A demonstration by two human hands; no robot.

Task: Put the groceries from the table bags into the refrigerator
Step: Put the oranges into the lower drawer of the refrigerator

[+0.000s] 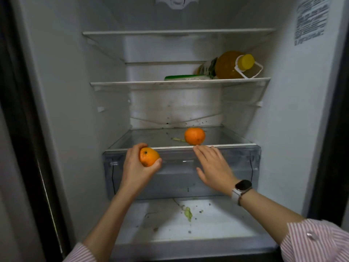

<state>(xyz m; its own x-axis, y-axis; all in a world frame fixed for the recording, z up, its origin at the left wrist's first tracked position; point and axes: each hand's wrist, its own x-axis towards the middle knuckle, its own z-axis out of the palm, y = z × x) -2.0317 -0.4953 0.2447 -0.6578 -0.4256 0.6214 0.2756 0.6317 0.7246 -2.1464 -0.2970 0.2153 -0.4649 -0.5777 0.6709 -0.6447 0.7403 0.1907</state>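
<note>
The refrigerator stands open in front of me. My left hand (135, 168) grips an orange (148, 156) in front of the clear crisper drawer (245, 167), near its upper left corner. A second orange (194, 136) sits on the glass shelf (143, 137) above the drawer, close to the front edge. My right hand (213, 167) is open, fingers straight, just below and in front of that orange, fingertips at the shelf edge; it holds nothing. A watch is on the right wrist.
On the middle shelf (132, 83) lie a yellow-capped bottle of orange liquid (232, 65) and a green-white packet (185, 77) at the right. The top shelf (170, 32) holds nothing. Crumbs and a green scrap (188, 213) lie on the fridge floor.
</note>
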